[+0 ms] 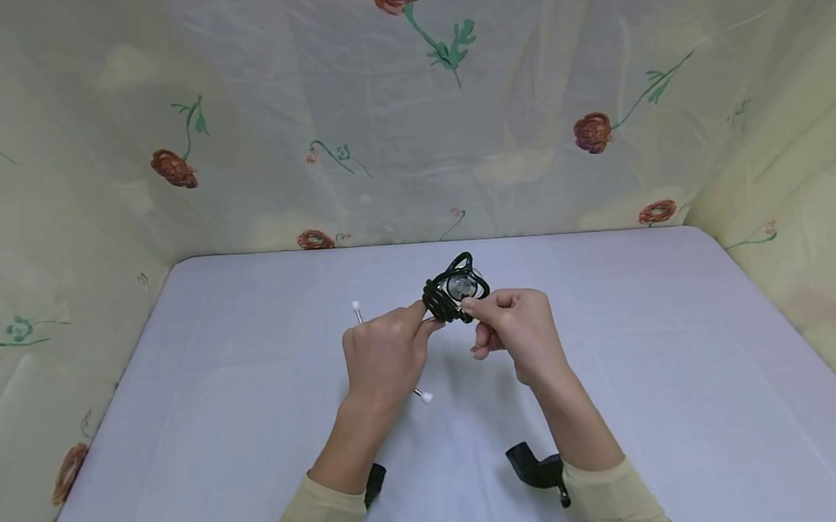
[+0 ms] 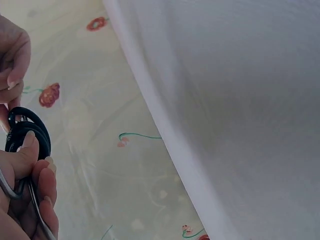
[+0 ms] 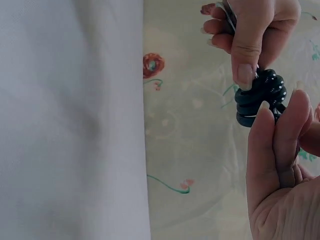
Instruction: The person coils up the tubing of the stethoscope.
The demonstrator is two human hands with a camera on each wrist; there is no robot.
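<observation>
hands [image 1: 386, 349] [image 1: 526, 330] gripping black coil [image 1: 436, 300], perhaps cord, two white rod tips [image 1: 427, 398], head view only

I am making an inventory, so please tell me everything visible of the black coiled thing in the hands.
The black coiled thing looks like glossy cord or coated wire, wound in several turns, with looser loops on one side. A round greyish part shows inside the loops; I cannot tell what it is. The whole is held above the pale table. The left hand grips it, thumb on the coils; the right hand pinches its edge.
</observation>
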